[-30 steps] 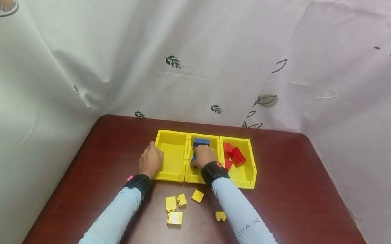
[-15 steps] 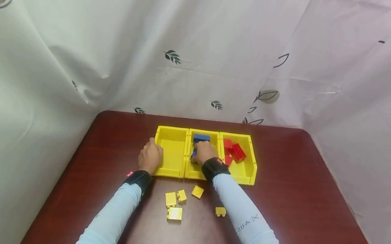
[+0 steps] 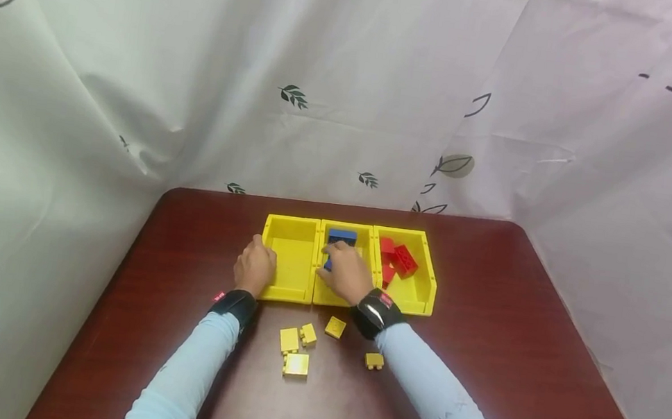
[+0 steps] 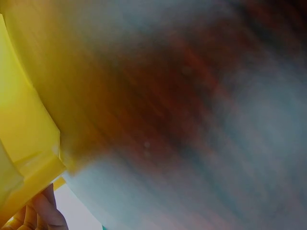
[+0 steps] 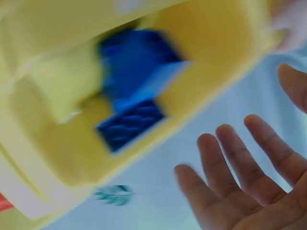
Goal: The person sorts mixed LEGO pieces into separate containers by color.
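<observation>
My left hand point(image 3: 255, 266) grips the outer side wall of the left yellow storage bin point(image 3: 293, 264); in the left wrist view its bent fingers point(image 4: 44, 210) show at the bin's edge. Over the middle yellow bin point(image 3: 328, 296), my right hand point(image 3: 350, 274) has its fingers spread and nothing in them. Blue toy bricks point(image 3: 342, 237) lie in that middle bin, partly covered by the right hand. From the right wrist, blue bricks point(image 5: 139, 62) appear blurred inside the bin, apart from the open right hand point(image 5: 249, 191).
The right yellow bin point(image 3: 413, 296), joined in the row, holds red bricks point(image 3: 405, 261). In front of the bins, several yellow bricks point(image 3: 296, 365) lie on the dark red table point(image 3: 480, 367). A patterned white curtain point(image 3: 349, 99) hangs behind.
My right hand has let go of a blue brick in the middle bin, and its fingers have spread. The right wrist has shifted slightly toward me. The left hand keeps its place.
</observation>
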Motion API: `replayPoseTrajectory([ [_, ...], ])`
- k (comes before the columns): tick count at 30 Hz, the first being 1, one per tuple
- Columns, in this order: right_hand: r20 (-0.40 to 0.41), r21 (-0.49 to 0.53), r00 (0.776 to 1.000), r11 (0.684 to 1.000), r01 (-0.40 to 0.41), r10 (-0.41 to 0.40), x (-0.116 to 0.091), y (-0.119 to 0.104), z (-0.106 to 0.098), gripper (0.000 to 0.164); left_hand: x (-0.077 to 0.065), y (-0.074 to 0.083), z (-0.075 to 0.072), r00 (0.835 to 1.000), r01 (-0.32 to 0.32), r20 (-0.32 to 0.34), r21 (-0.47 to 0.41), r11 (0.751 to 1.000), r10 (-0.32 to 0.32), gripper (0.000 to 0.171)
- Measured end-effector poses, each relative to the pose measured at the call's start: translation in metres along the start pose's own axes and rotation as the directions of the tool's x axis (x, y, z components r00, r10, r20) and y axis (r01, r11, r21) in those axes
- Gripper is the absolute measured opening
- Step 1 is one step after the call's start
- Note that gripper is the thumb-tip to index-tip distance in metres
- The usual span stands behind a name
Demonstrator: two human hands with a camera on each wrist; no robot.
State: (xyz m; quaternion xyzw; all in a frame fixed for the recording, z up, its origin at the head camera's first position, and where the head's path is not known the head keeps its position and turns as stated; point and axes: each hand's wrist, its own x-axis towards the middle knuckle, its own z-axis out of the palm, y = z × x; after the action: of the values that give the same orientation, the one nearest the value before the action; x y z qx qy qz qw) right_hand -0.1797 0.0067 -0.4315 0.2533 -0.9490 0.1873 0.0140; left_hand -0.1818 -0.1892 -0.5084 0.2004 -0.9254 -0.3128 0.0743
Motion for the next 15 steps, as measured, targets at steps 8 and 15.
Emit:
replayPoseTrajectory([
  [8, 0.070, 0.054, 0.950, 0.952, 0.300, -0.303, -0.067, -0.038, 0.007, 0.035, 0.002, -0.003, 0.001, 0.999, -0.026, -0.021, -0.001, 1.000, 0.026, 0.036],
  [15, 0.128, -0.001, 0.884, 0.892, 0.453, -0.449, -0.120, -0.037, 0.044, 0.026, 0.003, -0.003, 0.002, 1.000, -0.016, -0.009, 0.004, 1.000, 0.016, 0.036],
])
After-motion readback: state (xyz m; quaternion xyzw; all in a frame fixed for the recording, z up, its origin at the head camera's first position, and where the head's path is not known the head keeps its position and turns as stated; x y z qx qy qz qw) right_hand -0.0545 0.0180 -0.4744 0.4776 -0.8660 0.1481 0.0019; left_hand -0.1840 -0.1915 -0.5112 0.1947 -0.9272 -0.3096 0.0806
